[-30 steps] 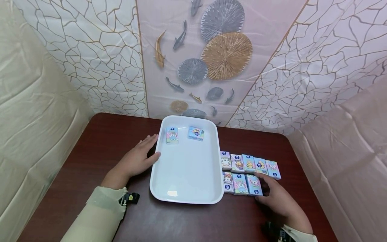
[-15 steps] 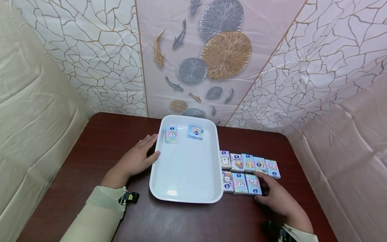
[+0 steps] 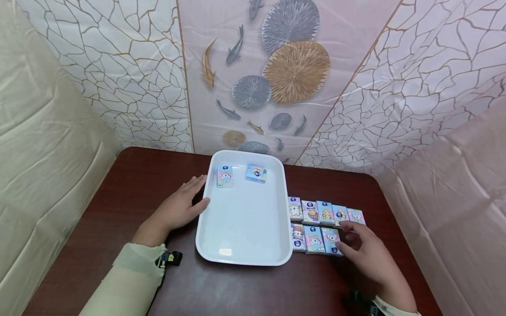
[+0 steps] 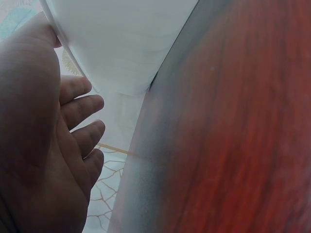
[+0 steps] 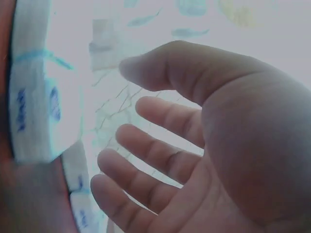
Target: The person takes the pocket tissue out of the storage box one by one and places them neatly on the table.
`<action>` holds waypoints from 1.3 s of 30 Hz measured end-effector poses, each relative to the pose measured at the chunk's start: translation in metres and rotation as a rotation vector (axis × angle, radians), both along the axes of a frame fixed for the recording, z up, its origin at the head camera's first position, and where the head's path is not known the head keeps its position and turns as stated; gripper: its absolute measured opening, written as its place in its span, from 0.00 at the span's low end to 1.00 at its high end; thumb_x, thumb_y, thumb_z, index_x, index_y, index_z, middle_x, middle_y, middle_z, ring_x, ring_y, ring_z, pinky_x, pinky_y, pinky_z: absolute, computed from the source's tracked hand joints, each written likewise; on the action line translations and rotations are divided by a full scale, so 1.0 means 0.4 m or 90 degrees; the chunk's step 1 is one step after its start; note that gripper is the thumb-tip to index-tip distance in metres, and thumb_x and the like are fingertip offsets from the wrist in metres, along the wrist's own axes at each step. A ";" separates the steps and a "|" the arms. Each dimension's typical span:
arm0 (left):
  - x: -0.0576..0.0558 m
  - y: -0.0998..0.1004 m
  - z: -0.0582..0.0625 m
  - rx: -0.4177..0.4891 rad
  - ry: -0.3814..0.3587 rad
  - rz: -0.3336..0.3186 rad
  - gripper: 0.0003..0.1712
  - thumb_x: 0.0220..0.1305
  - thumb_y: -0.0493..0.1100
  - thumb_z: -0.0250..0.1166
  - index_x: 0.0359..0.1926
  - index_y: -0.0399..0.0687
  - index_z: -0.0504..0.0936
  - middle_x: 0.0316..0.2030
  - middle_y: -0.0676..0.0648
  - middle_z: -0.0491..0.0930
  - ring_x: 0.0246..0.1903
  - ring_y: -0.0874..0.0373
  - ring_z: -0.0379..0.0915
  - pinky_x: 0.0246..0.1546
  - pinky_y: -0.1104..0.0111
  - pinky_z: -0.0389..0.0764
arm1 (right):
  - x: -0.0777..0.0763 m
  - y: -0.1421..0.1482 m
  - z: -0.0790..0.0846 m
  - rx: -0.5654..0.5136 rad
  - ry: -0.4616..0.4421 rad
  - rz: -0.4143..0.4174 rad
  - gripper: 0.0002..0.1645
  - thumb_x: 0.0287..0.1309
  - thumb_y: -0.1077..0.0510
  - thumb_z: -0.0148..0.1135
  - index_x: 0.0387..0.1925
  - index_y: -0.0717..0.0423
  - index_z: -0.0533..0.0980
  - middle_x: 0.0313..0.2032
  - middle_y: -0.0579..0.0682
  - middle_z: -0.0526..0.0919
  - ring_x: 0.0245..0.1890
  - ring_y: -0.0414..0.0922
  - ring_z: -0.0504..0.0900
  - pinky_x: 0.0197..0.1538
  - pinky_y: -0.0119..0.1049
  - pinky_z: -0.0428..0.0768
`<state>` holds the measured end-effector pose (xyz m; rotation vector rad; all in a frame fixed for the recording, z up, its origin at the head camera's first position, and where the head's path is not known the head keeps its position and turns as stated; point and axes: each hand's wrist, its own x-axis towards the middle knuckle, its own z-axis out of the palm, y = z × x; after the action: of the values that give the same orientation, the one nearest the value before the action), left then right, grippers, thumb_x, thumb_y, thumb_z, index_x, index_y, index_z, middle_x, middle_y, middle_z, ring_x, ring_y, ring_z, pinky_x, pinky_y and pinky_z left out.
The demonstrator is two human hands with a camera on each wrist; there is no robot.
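Observation:
My left hand (image 3: 175, 210) lies along the left rim of a white tray (image 3: 243, 228), thumb at the edge and fingers relaxed. In the left wrist view, its fingertips are right at the tray's wall (image 4: 116, 43). Two small pocket tissue packs, a pink-and-blue one (image 3: 225, 176) and a blue one (image 3: 256, 174), lie at the tray's far end. My right hand (image 3: 369, 252) hovers at the near row's rightmost tissue pack (image 3: 331, 240), thumb and fingers apart with nothing between them. The right wrist view shows the loosely bent fingers (image 5: 155, 150) beside a pack (image 5: 34, 107).
Several more cartoon-printed tissue packs (image 3: 325, 213) lie in two rows on the dark red-brown table (image 3: 237, 289), against the tray's right side. A patterned cloth (image 3: 138, 79) hangs behind the table, and plain beige cloth (image 3: 454, 210) closes off both sides.
My right hand has drawn back slightly to the right from the near row's last pack, its thumb and fingers spreading. The left hand and tray have stayed put.

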<state>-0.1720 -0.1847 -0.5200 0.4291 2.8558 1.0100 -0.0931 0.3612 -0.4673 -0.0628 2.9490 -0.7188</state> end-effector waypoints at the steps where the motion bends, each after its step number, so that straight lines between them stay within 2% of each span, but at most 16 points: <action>1: 0.000 0.000 0.000 0.001 0.002 0.000 0.47 0.87 0.60 0.60 0.93 0.51 0.52 0.91 0.42 0.53 0.91 0.38 0.44 0.90 0.38 0.51 | 0.003 -0.008 0.008 -0.002 0.013 0.003 0.34 0.70 0.50 0.80 0.71 0.55 0.79 0.58 0.58 0.87 0.52 0.51 0.88 0.49 0.41 0.88; 4: -0.001 0.001 -0.001 0.007 0.006 -0.002 0.46 0.87 0.59 0.60 0.93 0.50 0.52 0.91 0.42 0.54 0.91 0.38 0.45 0.90 0.38 0.51 | 0.012 -0.040 0.034 -0.013 0.040 0.012 0.32 0.71 0.52 0.79 0.72 0.52 0.80 0.57 0.57 0.87 0.49 0.49 0.88 0.44 0.36 0.87; 7: -0.001 0.002 -0.001 0.010 0.010 -0.003 0.46 0.87 0.59 0.60 0.92 0.49 0.53 0.91 0.41 0.54 0.91 0.38 0.45 0.90 0.38 0.51 | 0.015 -0.080 0.048 -0.053 0.059 0.031 0.30 0.72 0.53 0.78 0.71 0.52 0.81 0.59 0.57 0.87 0.50 0.51 0.88 0.44 0.35 0.89; 12: -0.001 0.002 -0.002 0.007 0.009 -0.003 0.47 0.87 0.60 0.60 0.92 0.49 0.53 0.91 0.41 0.54 0.91 0.38 0.45 0.90 0.38 0.51 | 0.004 -0.152 0.033 -0.134 0.070 0.081 0.25 0.72 0.56 0.79 0.66 0.50 0.83 0.59 0.52 0.88 0.55 0.51 0.86 0.52 0.42 0.92; 19: 0.001 -0.001 -0.001 0.003 0.007 -0.002 0.47 0.87 0.60 0.59 0.93 0.50 0.52 0.91 0.42 0.53 0.91 0.38 0.45 0.90 0.38 0.51 | -0.021 -0.243 0.027 -0.230 0.071 0.170 0.21 0.70 0.60 0.79 0.61 0.47 0.85 0.54 0.52 0.88 0.51 0.51 0.86 0.49 0.38 0.92; 24: 0.000 -0.002 -0.002 0.000 0.008 -0.001 0.47 0.87 0.61 0.59 0.93 0.51 0.52 0.91 0.42 0.53 0.91 0.38 0.45 0.90 0.37 0.51 | -0.036 -0.292 0.045 -0.234 0.066 0.214 0.21 0.69 0.57 0.81 0.60 0.44 0.85 0.54 0.50 0.88 0.48 0.48 0.88 0.51 0.41 0.93; 28: -0.001 -0.002 -0.003 0.000 0.009 -0.001 0.47 0.87 0.61 0.59 0.93 0.51 0.52 0.91 0.42 0.54 0.91 0.38 0.45 0.90 0.37 0.51 | -0.046 -0.327 0.059 -0.217 0.061 0.244 0.22 0.68 0.56 0.81 0.60 0.39 0.84 0.56 0.49 0.88 0.47 0.50 0.90 0.52 0.41 0.94; 33: 0.001 0.000 0.002 -0.001 0.005 -0.002 0.47 0.86 0.63 0.58 0.93 0.51 0.52 0.91 0.42 0.53 0.91 0.38 0.45 0.90 0.38 0.51 | -0.060 -0.367 0.075 -0.204 0.052 0.265 0.22 0.68 0.55 0.81 0.59 0.35 0.84 0.58 0.45 0.88 0.49 0.54 0.89 0.53 0.42 0.93; 39: 0.004 0.001 0.008 0.000 0.000 0.000 0.47 0.87 0.62 0.58 0.93 0.50 0.52 0.91 0.42 0.53 0.91 0.38 0.45 0.90 0.38 0.50 | -0.081 -0.404 0.083 -0.223 0.047 0.286 0.21 0.69 0.55 0.80 0.58 0.33 0.84 0.57 0.40 0.87 0.51 0.51 0.90 0.54 0.42 0.92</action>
<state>-0.1705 -0.1841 -0.5169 0.4289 2.8554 1.0093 -0.1255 0.1997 -0.4339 -0.7621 2.6783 -1.1534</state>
